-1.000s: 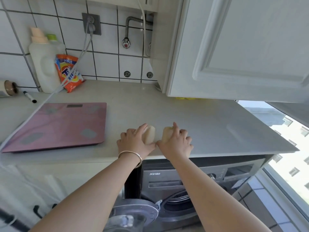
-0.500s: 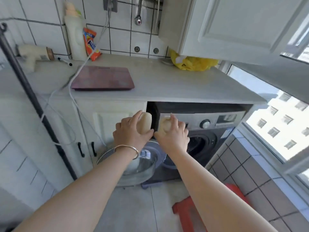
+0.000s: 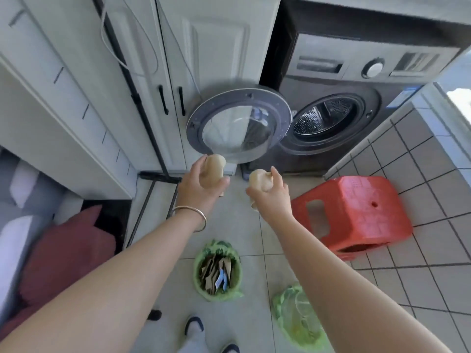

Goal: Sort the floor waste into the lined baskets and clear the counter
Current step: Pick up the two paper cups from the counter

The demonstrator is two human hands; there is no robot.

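My left hand (image 3: 200, 186) grips a pale beige bottle-like object (image 3: 213, 169), and my right hand (image 3: 271, 197) grips a second beige one (image 3: 260, 180). Both are held out over the tiled floor in front of the washing machine. Below them stand two baskets with green liners. The left basket (image 3: 218, 272) holds brown paper and card scraps. The right basket (image 3: 297, 318) is partly hidden behind my right forearm, and its contents look pale and unclear.
The washing machine (image 3: 356, 103) has its round door (image 3: 238, 124) swung open towards me. A red plastic stool (image 3: 354, 212) stands to the right. White cabinets (image 3: 211, 59) are behind, a dark red cushion (image 3: 66, 258) is at left, and my feet (image 3: 196, 329) are at the bottom.
Both hands lifted the two beige objects off the counter and carried them down and back. My view tilted from the countertop to the floor, bringing the baskets into sight.
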